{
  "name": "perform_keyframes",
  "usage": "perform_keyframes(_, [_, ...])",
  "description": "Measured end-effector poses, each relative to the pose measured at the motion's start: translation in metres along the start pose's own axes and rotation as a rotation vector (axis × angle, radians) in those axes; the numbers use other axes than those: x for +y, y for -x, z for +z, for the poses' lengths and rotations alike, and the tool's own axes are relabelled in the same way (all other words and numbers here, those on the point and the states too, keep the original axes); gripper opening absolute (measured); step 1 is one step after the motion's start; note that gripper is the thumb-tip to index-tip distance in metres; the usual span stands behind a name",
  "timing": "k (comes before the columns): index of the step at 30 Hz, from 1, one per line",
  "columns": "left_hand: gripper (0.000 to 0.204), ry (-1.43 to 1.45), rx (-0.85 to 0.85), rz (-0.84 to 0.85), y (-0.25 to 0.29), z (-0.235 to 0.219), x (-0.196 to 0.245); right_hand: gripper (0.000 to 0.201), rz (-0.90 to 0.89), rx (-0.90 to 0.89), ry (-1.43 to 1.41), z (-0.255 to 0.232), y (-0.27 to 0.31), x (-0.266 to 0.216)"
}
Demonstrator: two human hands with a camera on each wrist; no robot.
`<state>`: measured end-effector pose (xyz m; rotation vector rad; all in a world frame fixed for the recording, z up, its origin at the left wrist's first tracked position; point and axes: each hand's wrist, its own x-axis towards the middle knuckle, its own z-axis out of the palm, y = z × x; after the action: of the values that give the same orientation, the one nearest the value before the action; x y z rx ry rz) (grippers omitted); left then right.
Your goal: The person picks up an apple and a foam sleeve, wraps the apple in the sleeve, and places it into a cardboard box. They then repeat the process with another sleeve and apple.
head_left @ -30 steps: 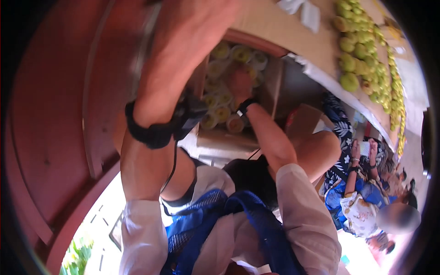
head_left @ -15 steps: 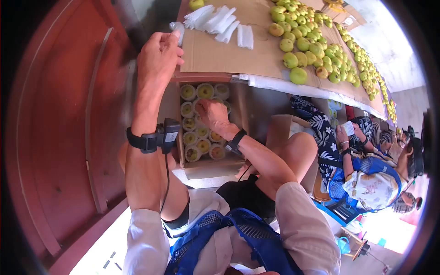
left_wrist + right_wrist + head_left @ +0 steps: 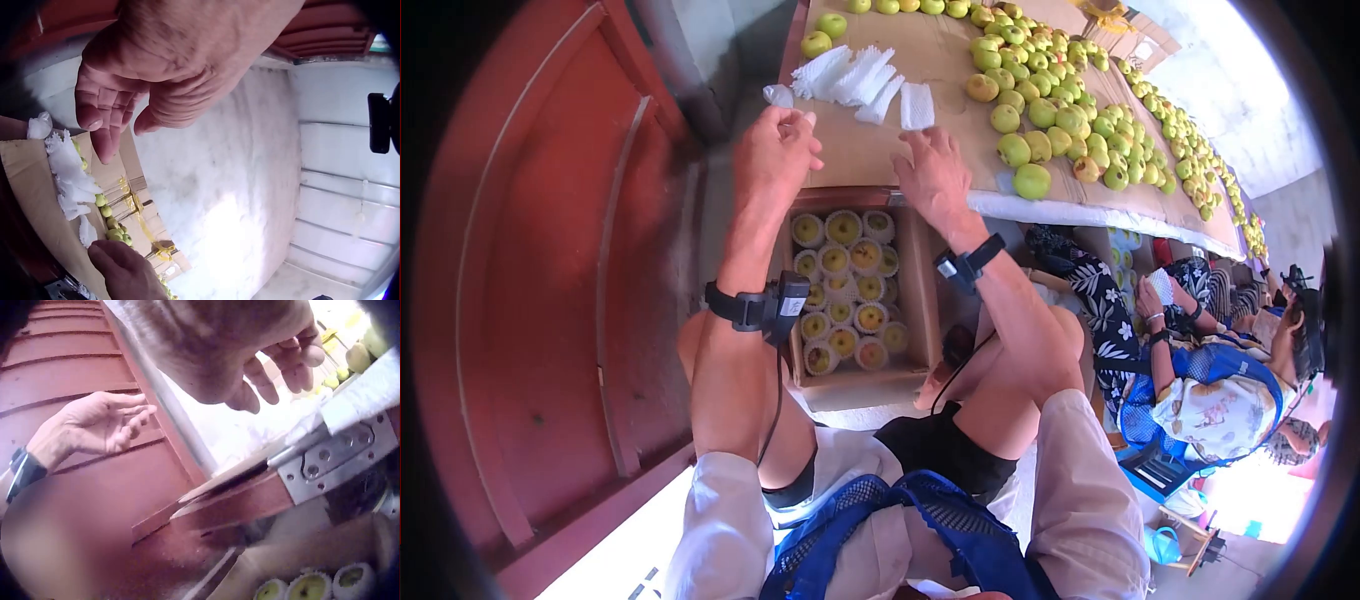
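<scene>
Above flat cardboard [image 3: 920, 70], ribbed foam sleeves [image 3: 855, 75]

No legible text, label, brand, number or sign in any view. The cardboard sheet [image 3: 960, 110] on the table, the carton [image 3: 915, 300] of wrapped fruit, the foam sleeves [image 3: 855, 75] and the wrist straps [image 3: 745, 305] show no readable marking. A small pale patch on the left wrist device [image 3: 792, 305] may be a label, but it is too small and blurred to read. The metal bracket [image 3: 331, 462] in the right wrist view carries only holes.
</scene>
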<state>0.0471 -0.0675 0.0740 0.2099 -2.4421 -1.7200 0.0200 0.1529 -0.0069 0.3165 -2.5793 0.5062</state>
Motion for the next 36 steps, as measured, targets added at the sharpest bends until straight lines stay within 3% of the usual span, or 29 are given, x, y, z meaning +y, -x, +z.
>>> perform_keyframes(1, [0.029,0.002,-0.001,0.012,-0.001,0.001,-0.001,0.038,-0.072,-0.041,0.061,0.009,-0.009,0.013])
perform_keyframes(4, [0.028,-0.008,-0.001,0.025,0.0,0.002,0.001,0.047,-0.113,-0.11,0.145,0.023,-0.024,0.023])
perform_keyframes(7, [0.028,-0.005,0.005,0.018,-0.002,0.004,0.0,0.054,0.024,-0.372,0.198,0.031,-0.041,0.032])
perform_keyframes(13, [0.027,0.004,0.003,0.029,-0.003,0.009,0.0,0.052,0.127,-0.162,-0.005,0.039,-0.029,0.066])
perform_keyframes(16, [0.027,-0.008,-0.021,0.025,-0.001,0.016,0.001,0.049,0.171,-0.003,-0.342,0.024,-0.018,0.077])
perform_keyframes(20, [0.03,0.027,-0.107,0.037,0.0,0.031,-0.001,0.045,0.352,-0.074,-1.109,-0.027,-0.009,0.053])
perform_keyframes(22, [0.036,0.068,-0.203,-0.042,-0.002,0.039,0.001,0.042,0.413,-0.111,-1.465,-0.052,-0.005,0.035])
perform_keyframes(25, [0.047,0.24,-0.311,-0.156,-0.002,0.053,0.003,0.044,0.401,-0.175,-1.706,-0.075,0.001,0.017])
perform_keyframes(27, [0.055,0.468,-0.401,-0.234,-0.001,0.059,0.004,0.045,0.394,-0.237,-1.783,-0.084,0.006,0.01])
perform_keyframes(30, [0.054,0.716,-0.399,-0.19,-0.009,0.072,-0.002,0.046,0.4,-0.335,-1.839,-0.088,0.017,0.009])
perform_keyframes(33, [0.046,0.733,-0.29,-0.177,-0.018,0.08,-0.011,0.046,0.434,-0.368,-1.742,-0.09,0.022,0.013])
perform_keyframes(36, [0.036,0.529,-0.174,-0.089,-0.017,0.081,-0.006,0.043,0.461,-0.363,-1.473,-0.087,0.024,0.02])
